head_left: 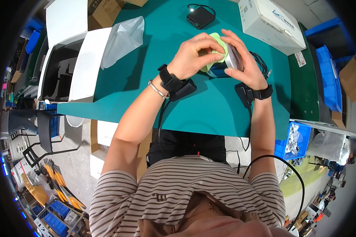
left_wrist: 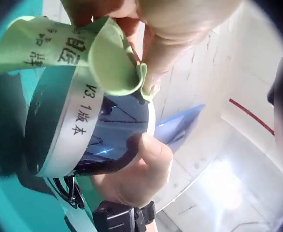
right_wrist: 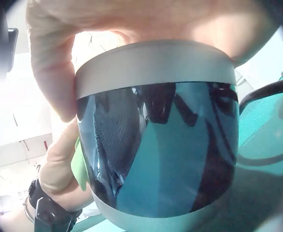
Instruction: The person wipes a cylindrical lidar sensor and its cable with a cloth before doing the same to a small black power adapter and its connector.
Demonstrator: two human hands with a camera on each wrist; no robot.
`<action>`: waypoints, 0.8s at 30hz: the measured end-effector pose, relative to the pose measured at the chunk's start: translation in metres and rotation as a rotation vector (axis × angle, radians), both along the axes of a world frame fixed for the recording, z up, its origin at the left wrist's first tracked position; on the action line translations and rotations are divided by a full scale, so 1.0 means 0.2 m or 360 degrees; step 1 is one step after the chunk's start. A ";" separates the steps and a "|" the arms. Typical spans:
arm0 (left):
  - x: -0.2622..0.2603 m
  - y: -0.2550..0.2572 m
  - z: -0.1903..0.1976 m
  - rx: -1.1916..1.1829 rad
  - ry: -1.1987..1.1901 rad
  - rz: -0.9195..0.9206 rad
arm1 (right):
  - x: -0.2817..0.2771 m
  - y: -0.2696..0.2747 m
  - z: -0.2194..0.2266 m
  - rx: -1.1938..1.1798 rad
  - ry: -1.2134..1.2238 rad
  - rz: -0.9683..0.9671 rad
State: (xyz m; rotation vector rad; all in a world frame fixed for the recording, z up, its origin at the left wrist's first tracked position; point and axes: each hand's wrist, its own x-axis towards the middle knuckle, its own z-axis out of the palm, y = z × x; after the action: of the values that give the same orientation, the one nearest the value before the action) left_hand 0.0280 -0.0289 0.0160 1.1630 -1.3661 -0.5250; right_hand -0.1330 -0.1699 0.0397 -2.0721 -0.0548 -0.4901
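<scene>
My left hand [head_left: 195, 55] pinches a light green cloth [left_wrist: 113, 67] with dark printed or written characters. The cloth lies against the end rim of a cylindrical lidar-like sensor [right_wrist: 165, 150]. Silver-white rims border the sensor's glossy, dark blue reflective band, and in the left wrist view one rim bears the lettering "V3.1". My right hand [head_left: 247, 65] grips the sensor, thumb at one side and fingers on the far side. The sensor is tilted on its side over the green table, mostly hidden by both hands in the head view.
An opened white box [head_left: 91, 59] stands at the left beside a translucent plastic bag [head_left: 124, 37]. Toward the back lies a small black box [head_left: 201, 17] with a cable. A closed white carton [head_left: 271, 23] and a coiled black cable [head_left: 260, 61] are at the right.
</scene>
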 end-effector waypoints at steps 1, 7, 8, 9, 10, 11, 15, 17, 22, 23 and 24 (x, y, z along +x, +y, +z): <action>0.01 -0.02 -0.03 0.0030 0.0108 0.0073 | 0.00 0.00 0.00 0.0019 0.0010 -0.0016; 0.05 -0.03 -0.05 0.0179 0.0313 0.0190 | 0.02 0.00 0.00 0.0023 0.0041 -0.0042; 0.06 -0.03 -0.05 0.0177 0.0309 0.0115 | 0.02 0.00 0.00 0.0022 0.0041 -0.0051; 0.07 -0.02 -0.05 0.0175 0.0303 0.0041 | 0.03 0.00 -0.01 -0.0025 0.0054 -0.0054; 0.09 -0.02 -0.05 0.0175 0.0237 0.0017 | 0.03 -0.01 -0.01 -0.0072 0.0063 -0.0055; 0.10 -0.01 -0.05 0.0174 0.0230 0.0011 | 0.04 -0.02 -0.01 -0.0073 0.0057 -0.0061; 0.10 0.00 -0.04 0.0173 0.0144 0.0021 | 0.08 -0.05 0.01 -0.0126 0.0136 -0.0021; 0.08 0.01 -0.03 0.0132 0.0118 0.0078 | 0.09 -0.05 0.03 -0.0104 0.0192 0.0001; 0.07 0.00 -0.03 0.0052 -0.0058 0.0133 | 0.08 -0.05 0.04 -0.0011 0.0162 -0.0002; 0.09 -0.01 -0.06 0.0060 -0.0004 0.0132 | 0.07 -0.04 0.03 -0.0009 0.0165 0.0010; 0.10 -0.02 -0.08 0.0150 0.0414 0.0099 | 0.07 -0.04 0.04 -0.0060 0.0149 0.0016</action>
State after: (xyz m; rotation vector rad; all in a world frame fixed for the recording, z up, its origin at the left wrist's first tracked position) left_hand 0.0476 -0.0333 -0.0009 1.1648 -1.0885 -0.6770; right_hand -0.1195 -0.1779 0.0472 -2.1278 -0.0191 -0.3878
